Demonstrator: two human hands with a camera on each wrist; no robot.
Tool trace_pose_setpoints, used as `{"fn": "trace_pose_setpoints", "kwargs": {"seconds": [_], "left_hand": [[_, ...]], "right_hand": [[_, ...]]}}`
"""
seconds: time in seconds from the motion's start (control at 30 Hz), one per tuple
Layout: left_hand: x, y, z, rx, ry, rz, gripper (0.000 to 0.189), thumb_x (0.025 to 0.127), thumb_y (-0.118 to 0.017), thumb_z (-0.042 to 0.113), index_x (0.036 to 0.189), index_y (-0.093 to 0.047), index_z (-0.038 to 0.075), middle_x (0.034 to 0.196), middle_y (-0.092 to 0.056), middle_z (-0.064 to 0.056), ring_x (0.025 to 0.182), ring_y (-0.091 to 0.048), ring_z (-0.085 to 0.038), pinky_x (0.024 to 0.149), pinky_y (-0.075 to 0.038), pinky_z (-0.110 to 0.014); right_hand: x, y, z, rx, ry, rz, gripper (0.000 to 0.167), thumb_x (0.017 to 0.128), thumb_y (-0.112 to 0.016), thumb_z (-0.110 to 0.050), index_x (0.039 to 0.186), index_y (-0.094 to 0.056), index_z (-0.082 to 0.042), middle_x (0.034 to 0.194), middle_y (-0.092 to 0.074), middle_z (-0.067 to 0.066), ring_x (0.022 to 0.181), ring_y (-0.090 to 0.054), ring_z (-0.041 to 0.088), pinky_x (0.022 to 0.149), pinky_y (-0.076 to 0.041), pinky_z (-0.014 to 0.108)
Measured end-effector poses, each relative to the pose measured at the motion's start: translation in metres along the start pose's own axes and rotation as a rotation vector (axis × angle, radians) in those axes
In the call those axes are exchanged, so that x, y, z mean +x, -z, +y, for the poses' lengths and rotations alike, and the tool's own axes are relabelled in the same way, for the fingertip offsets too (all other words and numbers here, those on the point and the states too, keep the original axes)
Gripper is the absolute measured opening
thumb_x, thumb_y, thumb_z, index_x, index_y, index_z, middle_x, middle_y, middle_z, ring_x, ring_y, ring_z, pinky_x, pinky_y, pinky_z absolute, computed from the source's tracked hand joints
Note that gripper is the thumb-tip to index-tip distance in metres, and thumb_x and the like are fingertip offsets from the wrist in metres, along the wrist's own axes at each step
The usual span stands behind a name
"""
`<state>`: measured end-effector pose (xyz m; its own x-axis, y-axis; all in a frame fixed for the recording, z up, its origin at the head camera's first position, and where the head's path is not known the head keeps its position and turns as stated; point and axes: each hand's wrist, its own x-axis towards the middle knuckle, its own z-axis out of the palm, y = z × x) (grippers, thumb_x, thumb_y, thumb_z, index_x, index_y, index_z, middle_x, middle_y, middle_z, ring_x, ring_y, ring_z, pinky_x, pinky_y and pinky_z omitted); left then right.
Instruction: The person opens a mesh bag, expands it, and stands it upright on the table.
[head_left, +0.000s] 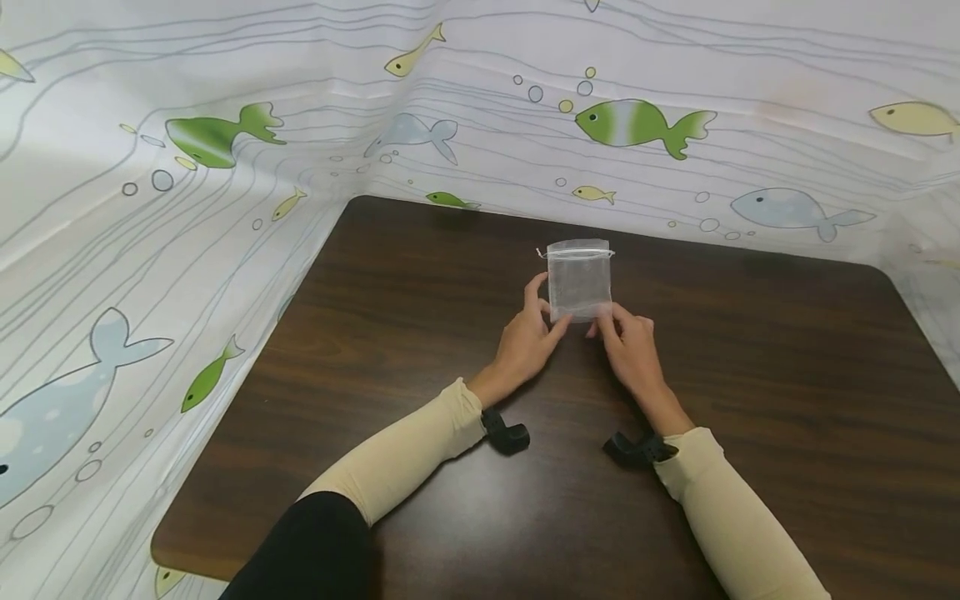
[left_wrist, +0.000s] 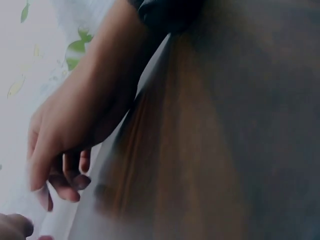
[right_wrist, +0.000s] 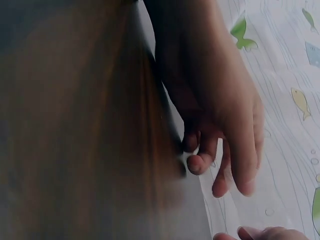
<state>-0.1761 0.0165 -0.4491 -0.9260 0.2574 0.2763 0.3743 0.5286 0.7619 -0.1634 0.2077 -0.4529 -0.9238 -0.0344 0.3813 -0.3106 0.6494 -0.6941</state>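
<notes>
A small sheer white drawstring pouch (head_left: 580, 283) is held upright over the far half of the table, its cord and gathered top edge uppermost. My left hand (head_left: 525, 337) pinches its lower left corner, with the thumb in front and the other fingers partly behind. At the lower right corner my right hand (head_left: 632, 346) pinches it between thumb and fingers. Through the mesh nothing shows inside. In the left wrist view the left hand (left_wrist: 75, 115) hangs with bent fingers; the right wrist view shows the right hand (right_wrist: 225, 110) likewise. The pouch is hard to make out in both.
The dark wood-grain table (head_left: 420, 275) has rounded corners. Around its left and far sides hangs a white curtain (head_left: 495, 150) printed with fish and wavy lines. A black wrist mount (head_left: 506, 433) sits on the left wrist, another mount (head_left: 637, 450) on the right.
</notes>
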Motion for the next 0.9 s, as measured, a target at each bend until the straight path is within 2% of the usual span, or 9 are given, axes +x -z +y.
{"fn": "trace_pose_setpoints", "kwargs": {"seconds": [0.13,0.2,0.37,0.5,0.67,0.9], "left_hand": [[0.0055,0.0043,-0.0023,-0.01,-0.004,0.029,0.062,0.105,-0.063,0.019,0.157,-0.03,0.007,0.097,-0.071,-0.005,0.062,-0.053,-0.01,0.058,-0.038,-0.023],[0.0069,0.0056,-0.0038,0.002,-0.01,0.024,0.058,0.105,-0.062,0.017,0.155,-0.035,0.007,0.094,-0.07,-0.004,0.061,-0.052,-0.011,0.057,-0.037,-0.023],[0.0064,0.007,-0.0054,0.059,-0.061,-0.028,0.052,0.106,-0.059,0.016,0.154,-0.039,0.009,0.088,-0.067,-0.001,0.061,-0.052,-0.01,0.057,-0.037,-0.023],[0.0057,0.0069,-0.0054,0.096,-0.099,-0.048,0.052,0.106,-0.059,0.015,0.154,-0.04,0.012,0.084,-0.064,0.0,0.06,-0.049,-0.009,0.057,-0.036,-0.023],[0.0052,0.0074,-0.0049,0.148,-0.079,-0.013,0.052,0.104,-0.057,0.013,0.154,-0.041,0.01,0.076,-0.059,0.001,0.057,-0.043,-0.009,0.053,-0.032,-0.024],[0.0033,0.0087,-0.0067,0.284,-0.026,0.002,0.056,0.105,-0.052,0.014,0.159,-0.036,0.01,0.062,-0.052,0.003,0.048,-0.037,-0.008,0.044,-0.024,-0.023]], "right_hand": [[-0.0003,-0.0014,-0.002,-0.017,-0.01,-0.026,0.036,0.109,-0.054,-0.026,0.081,-0.07,-0.01,0.071,-0.074,0.007,0.057,-0.044,0.014,0.093,-0.03,0.043],[-0.0011,-0.0017,-0.0019,-0.047,-0.03,-0.035,0.033,0.108,-0.056,-0.025,0.081,-0.069,-0.01,0.071,-0.074,0.008,0.059,-0.047,0.015,0.089,-0.028,0.042],[-0.0032,-0.0013,-0.0035,-0.185,-0.061,-0.082,0.019,0.102,-0.063,-0.021,0.088,-0.062,-0.008,0.067,-0.06,0.007,0.061,-0.048,0.02,0.082,-0.022,0.043],[-0.0024,-0.001,-0.0069,-0.293,-0.043,-0.138,0.028,0.102,-0.064,-0.025,0.081,-0.053,-0.009,0.069,-0.05,0.005,0.065,-0.045,0.023,0.079,-0.021,0.046],[-0.0026,-0.0009,-0.0082,-0.339,-0.036,-0.146,0.04,0.106,-0.058,-0.026,0.07,-0.047,-0.011,0.065,-0.05,0.007,0.063,-0.046,0.026,0.077,-0.021,0.045],[-0.004,-0.0016,-0.0103,-0.363,-0.017,-0.143,0.042,0.106,-0.056,-0.025,0.067,-0.048,-0.013,0.063,-0.055,0.007,0.059,-0.045,0.024,0.078,-0.02,0.045]]}}
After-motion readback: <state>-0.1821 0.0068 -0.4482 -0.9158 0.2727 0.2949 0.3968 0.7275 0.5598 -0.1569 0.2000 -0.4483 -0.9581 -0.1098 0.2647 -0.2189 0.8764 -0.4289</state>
